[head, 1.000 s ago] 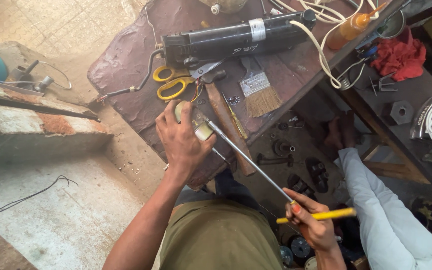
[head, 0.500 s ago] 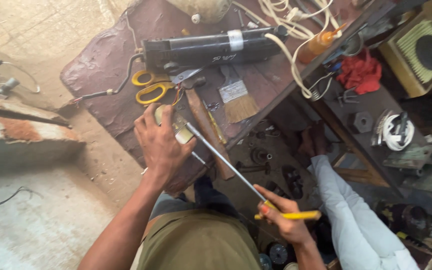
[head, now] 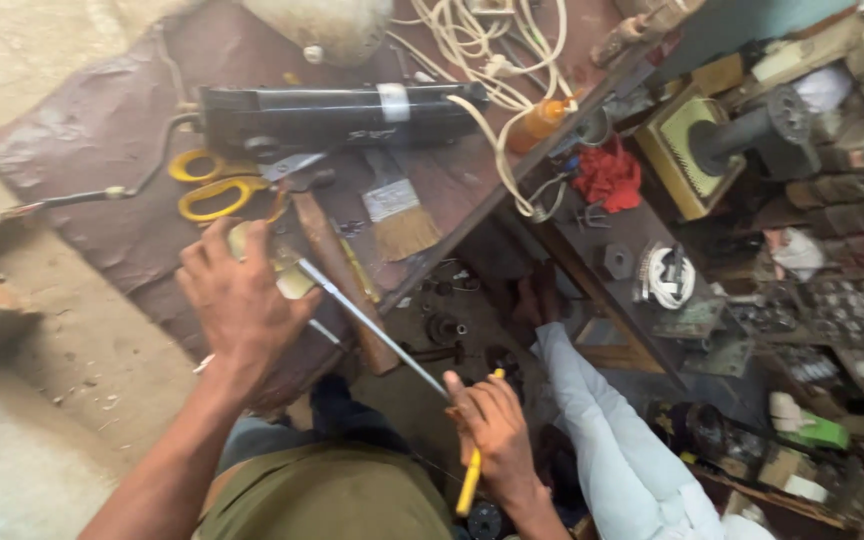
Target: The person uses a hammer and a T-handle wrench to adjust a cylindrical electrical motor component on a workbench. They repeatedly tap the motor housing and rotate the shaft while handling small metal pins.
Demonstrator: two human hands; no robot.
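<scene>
A thin metal rod (head: 372, 325) is held slanting between the two hands, just off the near edge of the bench (head: 102, 150). Its upper end is met by a small pale object (head: 287, 275) under the left hand (head: 242, 305), whose fingers are curled down over that object and pressed to the bench edge. The lower end is gripped by the right hand (head: 497, 425), fingers closed around the rod together with a yellow tool (head: 472, 480) that pokes out above and below the fist.

The bench top is seen as a worn, reddish-brown sheet, stained and scratched. On it, just behind the left hand, yellow scissors (head: 212, 190) are laid, with a long black cylinder (head: 337, 115) beyond them and a brush (head: 397, 215) and a wooden handle (head: 337, 275) to the right. A tangle of cream cable (head: 472, 50) is spread at the far end, and an orange bottle (head: 537, 120) is stood near it.

Beside the bench a lower dark shelf (head: 632, 230) is seen, with a red rag (head: 607, 175) and a white coil (head: 667, 275) on it. Cluttered parts and boxes are crowded at the right. A bare, dusty floor (head: 42, 400) is seen at the left.
</scene>
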